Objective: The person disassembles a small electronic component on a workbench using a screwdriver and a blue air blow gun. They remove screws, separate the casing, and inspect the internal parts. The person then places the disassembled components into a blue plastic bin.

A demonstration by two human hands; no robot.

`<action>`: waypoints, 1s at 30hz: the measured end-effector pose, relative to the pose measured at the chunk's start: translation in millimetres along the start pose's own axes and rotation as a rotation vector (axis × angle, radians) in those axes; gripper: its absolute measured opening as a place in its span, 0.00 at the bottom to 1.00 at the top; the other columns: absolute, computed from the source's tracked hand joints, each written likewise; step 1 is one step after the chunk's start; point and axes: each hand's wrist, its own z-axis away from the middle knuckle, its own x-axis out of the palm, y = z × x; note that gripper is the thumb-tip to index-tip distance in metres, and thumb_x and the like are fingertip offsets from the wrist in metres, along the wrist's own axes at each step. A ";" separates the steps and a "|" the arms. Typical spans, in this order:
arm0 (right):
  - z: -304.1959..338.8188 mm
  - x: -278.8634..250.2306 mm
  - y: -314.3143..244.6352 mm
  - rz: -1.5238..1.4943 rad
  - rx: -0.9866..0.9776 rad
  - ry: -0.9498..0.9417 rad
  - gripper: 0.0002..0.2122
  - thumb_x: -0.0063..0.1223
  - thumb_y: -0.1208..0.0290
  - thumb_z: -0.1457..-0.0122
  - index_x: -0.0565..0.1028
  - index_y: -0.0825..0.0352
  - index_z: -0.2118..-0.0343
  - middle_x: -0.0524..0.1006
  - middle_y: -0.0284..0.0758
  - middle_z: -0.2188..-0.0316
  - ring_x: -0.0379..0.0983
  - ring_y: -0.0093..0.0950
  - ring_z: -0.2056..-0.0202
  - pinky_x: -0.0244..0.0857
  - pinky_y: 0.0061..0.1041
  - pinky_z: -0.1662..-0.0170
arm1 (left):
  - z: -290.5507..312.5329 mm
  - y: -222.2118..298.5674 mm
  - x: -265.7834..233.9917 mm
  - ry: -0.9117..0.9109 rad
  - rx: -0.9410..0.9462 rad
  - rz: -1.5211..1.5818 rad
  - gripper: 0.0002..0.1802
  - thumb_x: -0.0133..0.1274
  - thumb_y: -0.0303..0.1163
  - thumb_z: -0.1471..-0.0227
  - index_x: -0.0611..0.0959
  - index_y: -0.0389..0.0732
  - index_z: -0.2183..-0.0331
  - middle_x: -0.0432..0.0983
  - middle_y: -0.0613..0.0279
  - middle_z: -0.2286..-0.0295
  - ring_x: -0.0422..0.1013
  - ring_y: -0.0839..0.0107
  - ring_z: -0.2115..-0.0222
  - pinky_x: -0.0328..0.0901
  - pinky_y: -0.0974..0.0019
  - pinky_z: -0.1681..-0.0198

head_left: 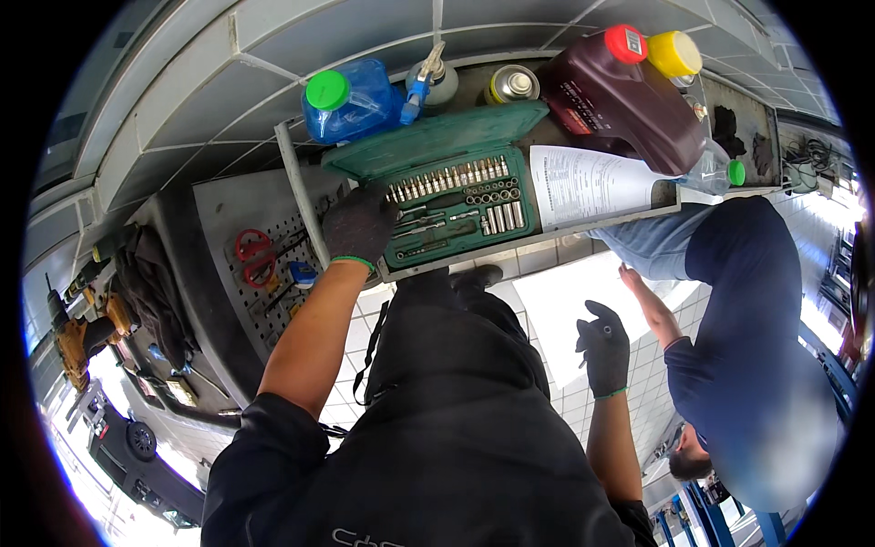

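Observation:
An open green socket set case (524, 205) lies on the workbench, its lid leaning back. Rows of silver bits (448, 179), sockets (506, 217) and several slim tools (419, 223) sit in its slots. My left hand (358, 223), in a dark glove, is at the case's left edge. Its fingertips blend into the dark corner, so their grip is hidden. Away from the bench, my right hand (605, 351) hangs over the tiled floor in a similar glove, fingers loosely bent and apart. A small round spot shows on it; I cannot make out what it is.
Printed papers (588, 187) lie right of the case. Behind stand a blue jug (351, 100), a spray can (512, 84) and a dark red canister (620, 100). At left is a perforated tool panel (255, 264). A bending co-worker (738, 337) is close on my right.

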 end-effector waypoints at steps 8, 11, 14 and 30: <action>12.3 23.3 3.5 0.083 -0.042 -0.007 0.18 0.62 0.78 0.40 0.77 0.69 0.46 0.74 0.25 0.78 0.69 0.15 0.77 0.61 0.16 0.75 | -6.7 -7.1 9.9 0.101 0.156 0.005 0.13 0.62 0.42 0.47 0.87 0.47 0.61 0.84 0.55 0.63 0.81 0.51 0.63 0.75 0.48 0.59; 15.0 28.2 9.2 0.126 -0.051 0.000 0.18 0.62 0.80 0.40 0.78 0.69 0.46 0.74 0.26 0.78 0.70 0.16 0.76 0.64 0.18 0.72 | -8.3 -6.7 12.5 0.067 0.143 -0.015 0.12 0.61 0.43 0.46 0.87 0.47 0.63 0.84 0.55 0.63 0.81 0.51 0.64 0.75 0.48 0.60; 16.7 28.9 7.7 0.168 -0.036 0.000 0.18 0.62 0.80 0.41 0.78 0.69 0.46 0.74 0.27 0.78 0.70 0.16 0.76 0.65 0.19 0.70 | -7.4 -11.8 14.0 -0.008 0.100 -0.034 0.12 0.60 0.43 0.45 0.87 0.47 0.63 0.84 0.55 0.64 0.81 0.51 0.65 0.75 0.48 0.61; 12.4 38.1 19.6 0.261 -0.020 -0.013 0.17 0.67 0.75 0.39 0.80 0.63 0.46 0.76 0.28 0.77 0.70 0.16 0.74 0.67 0.22 0.67 | 3.3 -46.0 12.1 -0.046 0.180 -0.176 0.17 0.56 0.48 0.42 0.88 0.46 0.68 0.83 0.55 0.67 0.79 0.53 0.64 0.73 0.48 0.59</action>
